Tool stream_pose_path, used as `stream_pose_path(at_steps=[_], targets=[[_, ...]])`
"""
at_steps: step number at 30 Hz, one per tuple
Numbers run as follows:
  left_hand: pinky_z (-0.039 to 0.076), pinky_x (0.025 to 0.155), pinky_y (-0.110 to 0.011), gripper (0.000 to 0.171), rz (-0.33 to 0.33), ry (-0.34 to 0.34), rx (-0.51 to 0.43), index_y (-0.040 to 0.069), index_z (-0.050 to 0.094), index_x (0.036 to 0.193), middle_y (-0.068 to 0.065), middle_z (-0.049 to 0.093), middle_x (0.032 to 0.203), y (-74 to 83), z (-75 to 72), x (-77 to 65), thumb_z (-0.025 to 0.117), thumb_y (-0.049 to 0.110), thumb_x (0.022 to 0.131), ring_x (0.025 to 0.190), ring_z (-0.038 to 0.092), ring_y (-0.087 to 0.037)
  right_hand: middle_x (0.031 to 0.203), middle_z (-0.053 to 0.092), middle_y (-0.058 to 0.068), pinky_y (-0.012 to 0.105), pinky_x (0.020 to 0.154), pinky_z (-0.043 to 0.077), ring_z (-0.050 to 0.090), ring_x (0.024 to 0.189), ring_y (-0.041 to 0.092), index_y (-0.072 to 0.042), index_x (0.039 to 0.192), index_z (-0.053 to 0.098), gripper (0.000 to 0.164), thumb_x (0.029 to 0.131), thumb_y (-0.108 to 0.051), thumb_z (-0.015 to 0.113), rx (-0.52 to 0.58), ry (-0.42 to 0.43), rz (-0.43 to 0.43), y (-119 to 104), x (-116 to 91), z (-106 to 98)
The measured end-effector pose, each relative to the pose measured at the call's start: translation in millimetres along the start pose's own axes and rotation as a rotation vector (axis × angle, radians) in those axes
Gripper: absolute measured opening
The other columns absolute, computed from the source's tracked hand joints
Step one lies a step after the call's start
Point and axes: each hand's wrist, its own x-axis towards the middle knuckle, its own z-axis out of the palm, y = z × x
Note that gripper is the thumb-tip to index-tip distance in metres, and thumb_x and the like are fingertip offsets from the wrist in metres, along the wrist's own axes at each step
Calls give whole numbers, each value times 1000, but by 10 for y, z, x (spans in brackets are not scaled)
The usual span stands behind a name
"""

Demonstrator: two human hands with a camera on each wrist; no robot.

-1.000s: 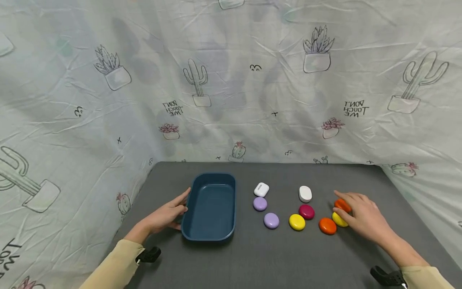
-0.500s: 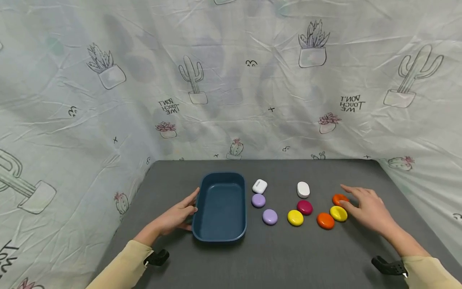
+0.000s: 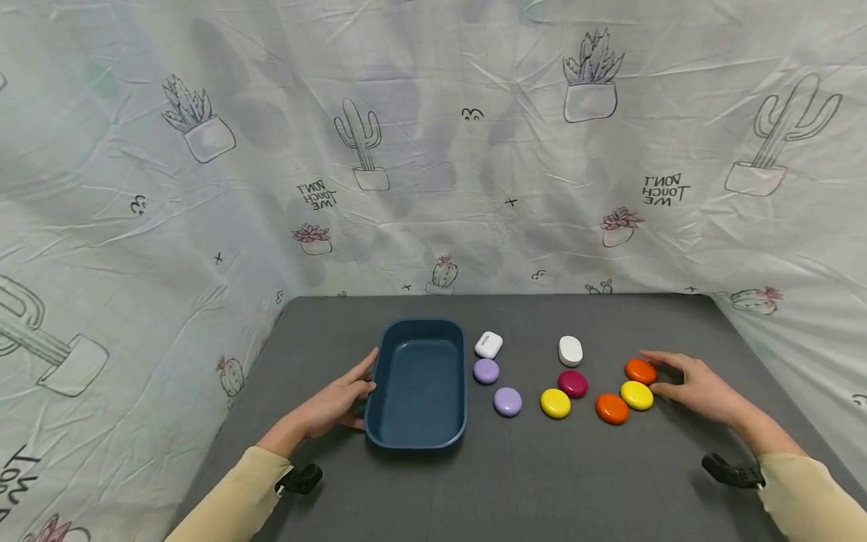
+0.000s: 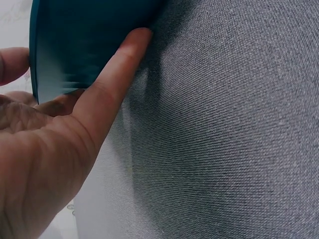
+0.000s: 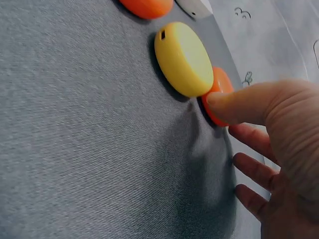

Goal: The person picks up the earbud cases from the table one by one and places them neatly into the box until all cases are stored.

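In the head view, my left hand (image 3: 332, 405) holds the left side of a deep blue rectangular tray (image 3: 466, 391). The left wrist view has fingers on both sides of the tray's wall (image 4: 75, 45). My right hand (image 3: 701, 388) reaches in at the right, thumb and fingers apart, gripping nothing. Its fingertips are by a glossy orange disc-shaped case (image 3: 640, 370) and a yellow one (image 3: 637, 395). From the right wrist, the thumb overlaps the orange case (image 5: 223, 82), and the yellow case (image 5: 183, 59) shows a small dark slot. Whether the thumb touches either cannot be told.
Left of these lie another orange case (image 3: 612, 409), a second yellow (image 3: 555, 403), a crimson (image 3: 573, 384) and two lilac ones (image 3: 485, 371). Two white cases (image 3: 488, 345) lie farther back. Patterned cloth (image 3: 406, 150) hangs behind the grey table (image 3: 515, 482).
The tray and left hand have shifted right, closer to the lilac cases. My right hand has drawn back rightward off the orange and yellow cases, leaving both more fully in sight.
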Motion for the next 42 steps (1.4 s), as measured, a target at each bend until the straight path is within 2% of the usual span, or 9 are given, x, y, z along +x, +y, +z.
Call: stream_pose_path(at_steps=[10, 17, 23, 27, 32, 42], targets=[[56, 84, -53, 66, 7, -11, 1, 47, 6, 163, -13, -3, 170, -41, -32, 54, 43, 25, 112, 150, 13, -49, 141, 48, 35, 70, 91, 26, 35, 123, 57, 0, 145, 55, 66, 92, -33, 77, -67, -14, 72, 103, 105, 16], [56, 84, -52, 67, 0, -3, -5, 45, 6, 163, -13, -2, 171, -28, -32, 65, 44, 25, 111, 150, 15, -49, 138, 49, 33, 65, 86, 29, 38, 117, 52, -4, 141, 60, 63, 93, -41, 76, -108, 0, 93, 141, 178, 39], [57, 83, -52, 67, -11, 3, -10, 46, 7, 163, -13, -1, 170, -15, -27, 72, 44, 25, 111, 150, 16, -49, 140, 42, 37, 74, 86, 25, 31, 121, 61, -1, 143, 56, 70, 94, -48, 72, -125, 26, 142, 190, 236, 36], [57, 83, -52, 67, -15, 1, -16, 46, 7, 163, -14, -2, 170, -5, -25, 69, 43, 23, 111, 150, 16, -49, 142, 41, 39, 73, 84, 25, 29, 122, 63, 1, 146, 50, 77, 94, -53, 70, -147, 38, 183, 203, 270, 16], [56, 84, -52, 67, -13, -6, -24, 45, 6, 163, -13, -3, 170, -3, -27, 58, 42, 23, 112, 150, 14, -50, 140, 45, 37, 73, 83, 25, 28, 123, 65, 2, 147, 48, 82, 93, -54, 71, -156, 32, 192, 213, 313, -4], [56, 85, -53, 67, -15, -15, -45, 45, 6, 163, -13, -4, 170, 12, -22, 52, 43, 23, 111, 150, 13, -50, 136, 51, 36, 75, 86, 21, 30, 124, 61, 3, 147, 49, 81, 92, -52, 72, -106, 11, 187, 177, 361, -23]])
